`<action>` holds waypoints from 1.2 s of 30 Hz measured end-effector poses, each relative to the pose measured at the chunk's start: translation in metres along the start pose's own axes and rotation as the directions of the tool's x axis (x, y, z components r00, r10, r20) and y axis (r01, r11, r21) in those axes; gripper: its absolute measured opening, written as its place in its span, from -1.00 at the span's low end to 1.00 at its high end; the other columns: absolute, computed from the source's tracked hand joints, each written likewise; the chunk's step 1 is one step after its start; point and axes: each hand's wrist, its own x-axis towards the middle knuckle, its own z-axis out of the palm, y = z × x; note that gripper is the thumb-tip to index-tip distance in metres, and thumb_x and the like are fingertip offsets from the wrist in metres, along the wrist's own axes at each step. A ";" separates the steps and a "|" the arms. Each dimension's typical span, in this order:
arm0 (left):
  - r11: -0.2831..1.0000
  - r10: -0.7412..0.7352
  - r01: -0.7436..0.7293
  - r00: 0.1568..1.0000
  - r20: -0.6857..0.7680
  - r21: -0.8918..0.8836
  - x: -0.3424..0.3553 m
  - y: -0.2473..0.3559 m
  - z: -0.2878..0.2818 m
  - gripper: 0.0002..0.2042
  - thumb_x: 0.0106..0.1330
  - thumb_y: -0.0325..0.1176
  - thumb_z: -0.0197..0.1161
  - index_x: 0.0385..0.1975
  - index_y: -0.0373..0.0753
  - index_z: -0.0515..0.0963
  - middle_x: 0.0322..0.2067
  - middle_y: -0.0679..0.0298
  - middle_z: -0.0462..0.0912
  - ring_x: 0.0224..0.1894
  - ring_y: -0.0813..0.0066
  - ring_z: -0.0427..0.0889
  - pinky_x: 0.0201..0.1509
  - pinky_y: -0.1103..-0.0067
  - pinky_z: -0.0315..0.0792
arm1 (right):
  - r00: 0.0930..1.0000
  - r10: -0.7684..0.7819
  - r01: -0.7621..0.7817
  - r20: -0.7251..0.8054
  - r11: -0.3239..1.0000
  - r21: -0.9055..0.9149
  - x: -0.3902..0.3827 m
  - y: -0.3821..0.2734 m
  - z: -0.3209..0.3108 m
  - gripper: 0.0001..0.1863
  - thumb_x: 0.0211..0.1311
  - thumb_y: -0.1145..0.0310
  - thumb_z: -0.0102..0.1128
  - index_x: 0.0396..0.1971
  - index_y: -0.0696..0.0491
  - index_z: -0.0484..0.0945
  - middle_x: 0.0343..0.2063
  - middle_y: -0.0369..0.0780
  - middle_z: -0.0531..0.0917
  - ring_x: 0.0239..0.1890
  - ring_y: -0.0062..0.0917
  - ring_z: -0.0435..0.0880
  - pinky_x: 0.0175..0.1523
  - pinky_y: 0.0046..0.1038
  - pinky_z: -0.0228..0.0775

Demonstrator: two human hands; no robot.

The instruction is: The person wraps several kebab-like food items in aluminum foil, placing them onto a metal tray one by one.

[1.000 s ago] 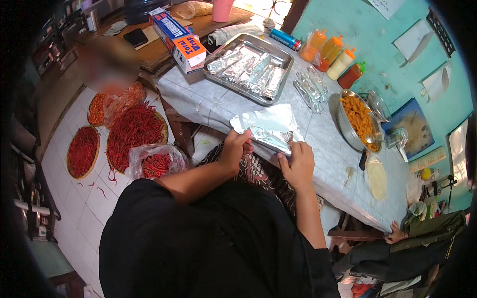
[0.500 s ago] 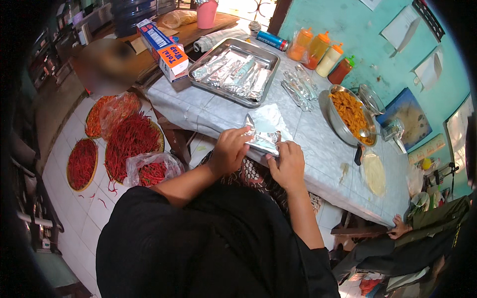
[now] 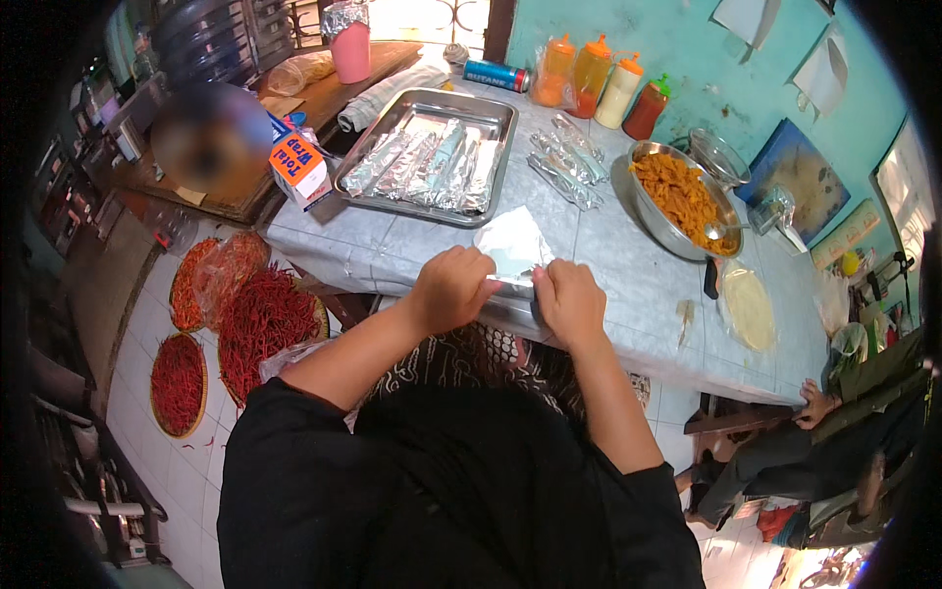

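Observation:
At the near edge of the table, a sheet of aluminium foil (image 3: 512, 239) lies partly folded between my hands. My left hand (image 3: 453, 287) pinches its left side, with fingers curled. On the opposite side my right hand (image 3: 571, 299) is closed on the foil, thumb toward me. Whatever the foil may wrap is hidden. Just beyond, a metal tray (image 3: 420, 210) holds several long foil parcels (image 3: 432, 167) side by side. More foil parcels (image 3: 567, 162) rest on the tablecloth to the tray's right.
A foil box (image 3: 299, 172) stands left of the tray. To the right are a bowl of orange-brown food (image 3: 682, 201), squeeze bottles (image 3: 616, 93) and a pale flat round (image 3: 748, 304) in plastic. Red chillies (image 3: 270, 324) fill floor baskets. Another person's hand (image 3: 814, 404) touches the table's right end.
The near side of the foil has been folded over, and my hands have turned and drawn closer around it. The view has shifted a little.

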 end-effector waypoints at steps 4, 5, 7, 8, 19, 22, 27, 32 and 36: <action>0.999 0.041 -0.037 0.991 -0.125 0.036 0.020 -0.006 0.004 -0.90 0.21 -0.38 0.18 -0.37 -0.24 0.51 -0.43 0.14 0.47 -0.33 0.11 0.48 -0.27 0.30 0.34 | 0.997 0.018 -0.026 -0.080 0.995 -0.095 0.022 0.008 0.013 -0.65 0.22 0.13 0.02 -0.51 0.06 0.65 -0.40 -0.11 0.58 -0.21 -0.22 0.49 -0.20 -0.15 0.33; 0.999 0.046 -0.042 0.992 -0.117 0.034 0.021 -0.005 0.008 -0.90 0.21 -0.38 0.18 -0.37 -0.24 0.51 -0.43 0.14 0.47 -0.33 0.11 0.48 -0.27 0.30 0.34 | 0.998 0.060 -0.064 -0.029 0.990 -0.129 0.025 0.009 0.015 -0.65 0.22 0.16 0.02 -0.53 0.05 0.70 -0.41 -0.14 0.59 -0.26 -0.23 0.51 -0.17 -0.17 0.31; 0.990 0.075 -0.049 0.978 -0.196 0.132 0.021 0.003 0.019 -0.82 0.15 -0.28 0.22 -0.38 -0.25 0.51 -0.38 0.18 0.48 -0.27 0.16 0.46 -0.19 0.30 0.31 | 0.988 0.142 -0.133 0.059 0.982 -0.136 0.036 0.010 0.012 -0.67 0.21 0.18 0.02 -0.54 0.06 0.68 -0.42 -0.15 0.60 -0.29 -0.23 0.52 -0.17 -0.17 0.31; 0.990 0.090 -0.066 0.978 -0.187 0.128 0.019 0.008 0.024 -0.82 0.15 -0.28 0.22 -0.38 -0.25 0.51 -0.38 0.18 0.48 -0.27 0.16 0.46 -0.19 0.30 0.31 | 0.965 0.211 -0.188 0.154 0.970 -0.152 0.038 0.011 0.010 -0.68 0.20 0.19 0.02 -0.54 0.06 0.66 -0.43 -0.16 0.60 -0.32 -0.23 0.53 -0.17 -0.18 0.30; 0.990 0.021 -0.019 1.000 -0.014 0.142 0.028 -0.006 0.025 -0.86 0.18 -0.30 0.19 -0.38 -0.22 0.51 -0.39 0.20 0.48 -0.31 0.22 0.40 -0.17 0.32 0.21 | 0.933 -0.307 0.303 -0.189 0.952 -0.050 0.031 0.005 0.022 -0.81 0.14 0.24 0.14 -0.57 0.01 0.51 -0.56 -0.18 0.52 -0.41 -0.23 0.52 -0.22 -0.22 0.32; 0.992 0.057 -0.040 0.989 -0.138 0.117 0.022 0.005 0.028 -0.87 0.18 -0.32 0.20 -0.37 -0.23 0.52 -0.42 0.22 0.48 -0.31 0.23 0.41 -0.15 0.32 0.22 | 0.963 -0.244 0.235 -0.114 0.968 -0.084 0.042 0.003 0.022 -0.78 0.17 0.21 0.11 -0.53 0.04 0.52 -0.55 -0.15 0.55 -0.39 -0.20 0.56 -0.24 -0.17 0.37; 0.985 -0.024 0.033 0.998 -0.054 0.167 0.037 0.006 0.017 -0.85 0.28 -0.31 0.12 -0.29 -0.22 0.53 -0.43 0.15 0.54 -0.31 0.13 0.49 -0.18 0.28 0.28 | 0.976 0.088 -0.079 0.197 0.996 -0.051 0.072 0.003 0.018 -0.75 0.24 0.19 -0.01 -0.41 0.06 0.53 -0.48 -0.12 0.59 -0.30 -0.18 0.62 -0.21 -0.12 0.42; 0.977 -0.213 0.208 0.955 0.205 0.047 0.056 -0.002 0.007 -0.78 0.32 -0.26 0.08 -0.52 -0.23 0.46 -0.48 0.07 0.56 -0.42 -0.02 0.54 -0.24 0.21 0.39 | 0.975 -0.220 0.221 -0.025 0.975 0.014 0.064 0.017 0.024 -0.82 0.19 0.23 0.04 -0.41 0.01 0.53 -0.41 -0.17 0.60 -0.34 -0.23 0.59 -0.24 -0.17 0.41; 0.991 -0.123 0.117 0.984 0.126 0.059 0.044 -0.004 0.009 -0.85 0.25 -0.31 0.15 -0.40 -0.26 0.53 -0.35 0.11 0.56 -0.27 0.06 0.53 -0.16 0.25 0.38 | 0.937 -0.350 0.349 0.018 0.937 0.028 0.050 0.018 0.019 -0.88 0.11 0.27 0.14 -0.42 -0.02 0.53 -0.47 -0.22 0.56 -0.35 -0.27 0.55 -0.26 -0.22 0.40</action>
